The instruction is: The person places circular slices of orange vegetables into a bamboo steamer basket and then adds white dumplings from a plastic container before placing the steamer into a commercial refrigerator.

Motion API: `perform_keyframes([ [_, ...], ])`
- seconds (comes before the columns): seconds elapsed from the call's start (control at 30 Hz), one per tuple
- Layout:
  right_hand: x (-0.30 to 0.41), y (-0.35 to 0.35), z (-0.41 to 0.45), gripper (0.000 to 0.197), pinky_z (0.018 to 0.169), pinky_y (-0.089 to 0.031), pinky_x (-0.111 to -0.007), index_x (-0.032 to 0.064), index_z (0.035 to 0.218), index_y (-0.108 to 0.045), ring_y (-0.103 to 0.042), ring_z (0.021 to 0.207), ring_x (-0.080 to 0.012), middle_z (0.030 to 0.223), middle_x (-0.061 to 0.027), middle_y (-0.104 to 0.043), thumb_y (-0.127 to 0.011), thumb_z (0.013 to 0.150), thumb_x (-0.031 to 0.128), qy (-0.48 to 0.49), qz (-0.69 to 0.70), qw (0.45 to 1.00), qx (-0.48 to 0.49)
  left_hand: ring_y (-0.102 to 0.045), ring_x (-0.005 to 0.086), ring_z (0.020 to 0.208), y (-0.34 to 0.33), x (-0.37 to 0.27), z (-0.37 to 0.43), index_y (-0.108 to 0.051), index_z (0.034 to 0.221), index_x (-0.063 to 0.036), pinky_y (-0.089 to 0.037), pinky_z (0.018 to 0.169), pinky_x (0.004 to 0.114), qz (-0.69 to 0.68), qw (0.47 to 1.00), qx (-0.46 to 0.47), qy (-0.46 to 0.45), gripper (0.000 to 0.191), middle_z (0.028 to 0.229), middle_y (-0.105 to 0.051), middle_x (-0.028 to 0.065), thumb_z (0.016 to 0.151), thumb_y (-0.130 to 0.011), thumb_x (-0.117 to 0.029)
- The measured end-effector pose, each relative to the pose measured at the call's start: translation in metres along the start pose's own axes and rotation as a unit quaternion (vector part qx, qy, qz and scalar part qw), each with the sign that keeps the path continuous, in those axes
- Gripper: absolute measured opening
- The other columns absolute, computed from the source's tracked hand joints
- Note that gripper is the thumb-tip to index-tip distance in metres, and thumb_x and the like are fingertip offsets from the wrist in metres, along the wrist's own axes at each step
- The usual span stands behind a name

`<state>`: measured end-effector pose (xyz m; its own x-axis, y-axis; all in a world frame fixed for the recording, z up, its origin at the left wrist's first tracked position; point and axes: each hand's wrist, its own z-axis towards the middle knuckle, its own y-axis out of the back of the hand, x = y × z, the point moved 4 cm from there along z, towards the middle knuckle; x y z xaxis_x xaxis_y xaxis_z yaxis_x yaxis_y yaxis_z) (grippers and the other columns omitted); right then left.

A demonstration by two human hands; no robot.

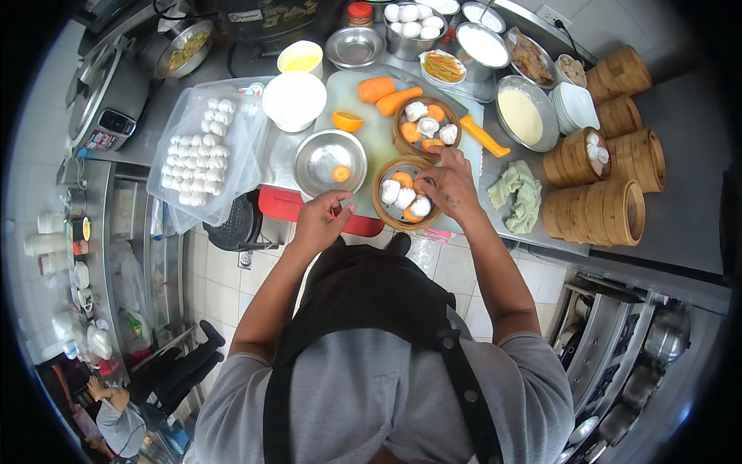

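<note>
My right hand point(451, 184) reaches over the nearer bamboo steamer point(378, 210), its thumb and a finger pinching the edge of a carrot slice point(419, 187). White dumplings point(404, 198) and more carrot slices lie in that steamer. Just beyond stands a second bamboo steamer point(396, 134), holding white dumplings point(428, 126) and carrot slices point(411, 132). My left hand point(322, 221) hovers at the near rim of a steel bowl point(316, 153), fingers apart and nothing visible in them. Inside the bowl is one carrot slice point(341, 173).
A knife with an orange handle point(484, 136) lies right of the far steamer. Carrots point(400, 101) rest on the cutting board point(371, 130). Trays of dumplings point(200, 159) stand left; stacked steamers point(591, 213) and a cloth point(517, 197) right. Another person point(124, 426) is at lower left.
</note>
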<state>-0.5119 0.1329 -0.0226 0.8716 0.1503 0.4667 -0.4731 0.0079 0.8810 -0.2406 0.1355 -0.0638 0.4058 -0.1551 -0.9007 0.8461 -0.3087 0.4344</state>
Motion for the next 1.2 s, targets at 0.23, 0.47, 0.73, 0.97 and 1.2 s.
perform_keyframes([
  [0.23,-0.009,-0.013,0.002,0.007,0.098,-0.034,-0.041,0.0112,0.081,-0.071,-0.045,0.118,-0.0289,0.123,-0.008,-0.056,-0.071,0.075,0.009,0.01,0.004,0.999,-0.043,-0.041,0.0012,0.056,0.002,0.001,-0.005,-0.065,0.105,-0.0009,-0.033,0.051,0.02,-0.057,0.997,-0.007,0.043,0.017,0.064,-0.05,-0.006,0.088,-0.066,-0.007],
  [0.47,-0.016,0.026,-0.009,0.008,0.094,-0.039,-0.043,0.0054,0.086,-0.064,-0.048,0.108,-0.0349,0.112,-0.0115,-0.058,-0.063,0.08,0.01,-0.001,0.086,0.969,-0.231,-0.045,0.0014,0.057,0.011,0.019,-0.011,-0.066,0.102,-0.0018,-0.036,0.051,0.021,-0.144,0.983,-0.071,0.083,0.015,0.064,-0.053,-0.0052,0.089,-0.067,-0.01],
  [0.73,-0.007,-0.009,0.011,0.014,0.08,-0.044,-0.039,0.0105,0.089,-0.073,-0.055,0.088,-0.0262,0.083,-0.0062,-0.06,-0.072,0.076,0.017,0.095,-0.083,0.99,0.061,-0.045,0.0065,0.056,-0.004,-0.027,0.003,-0.066,0.107,-0.0048,-0.038,0.052,0.024,0.023,0.998,-0.005,-0.059,0.025,0.063,-0.049,-0.0022,0.084,-0.071,-0.012],
  [0.97,-0.001,-0.013,0.024,0.015,0.082,-0.042,-0.039,0.0096,0.08,-0.07,-0.057,0.092,-0.0271,0.085,-0.009,-0.064,-0.062,0.078,0.022,0.126,-0.154,0.973,0.113,-0.055,0.0176,0.058,-0.019,-0.056,0.037,-0.064,0.117,-0.0098,-0.045,0.055,0.032,0.123,0.983,0.04,-0.13,0.042,0.064,-0.053,0.0054,0.078,-0.077,-0.022],
  [1.2,0.003,0.012,0.014,0.01,0.074,-0.045,-0.042,0.0065,0.076,-0.059,-0.055,0.081,-0.0317,0.078,-0.0102,-0.059,-0.063,0.077,0.016,0.131,-0.05,0.988,0.06,-0.064,0.0314,0.072,-0.025,-0.075,0.058,-0.06,0.126,-0.0133,-0.05,0.067,0.04,0.25,0.937,0.192,-0.153,0.057,0.077,-0.066,0.0117,0.073,-0.077,-0.028],
])
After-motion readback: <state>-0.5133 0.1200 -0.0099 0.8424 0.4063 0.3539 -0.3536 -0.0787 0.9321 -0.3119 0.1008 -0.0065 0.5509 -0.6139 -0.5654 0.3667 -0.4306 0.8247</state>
